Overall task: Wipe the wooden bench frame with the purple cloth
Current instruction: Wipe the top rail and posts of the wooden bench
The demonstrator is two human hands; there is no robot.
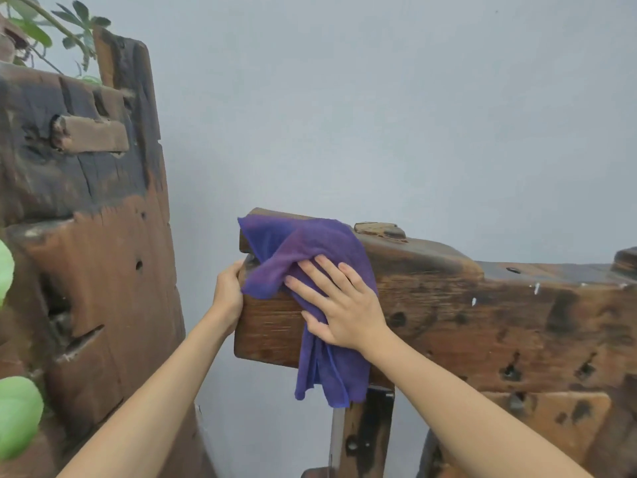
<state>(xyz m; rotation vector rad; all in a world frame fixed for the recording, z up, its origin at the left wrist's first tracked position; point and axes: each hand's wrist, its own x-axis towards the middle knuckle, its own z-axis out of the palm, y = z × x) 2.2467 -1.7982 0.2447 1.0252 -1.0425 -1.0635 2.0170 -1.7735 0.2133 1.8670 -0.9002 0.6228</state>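
The wooden bench frame (482,315) is a thick, weathered brown beam running from the centre to the right edge, on a dark post. The purple cloth (303,243) is draped over the beam's left end and hangs down its front face. My right hand (339,305) lies flat on the cloth with fingers spread, pressing it against the front of the beam. My left hand (229,293) grips the beam's left end, thumb near the cloth's edge.
A tall, dark, cracked wooden slab (89,236) stands at the left, with green plant leaves (17,412) at its top and beside it. A pale grey wall (379,98) is right behind the bench. A wooden peg (379,229) protrudes from the beam's top.
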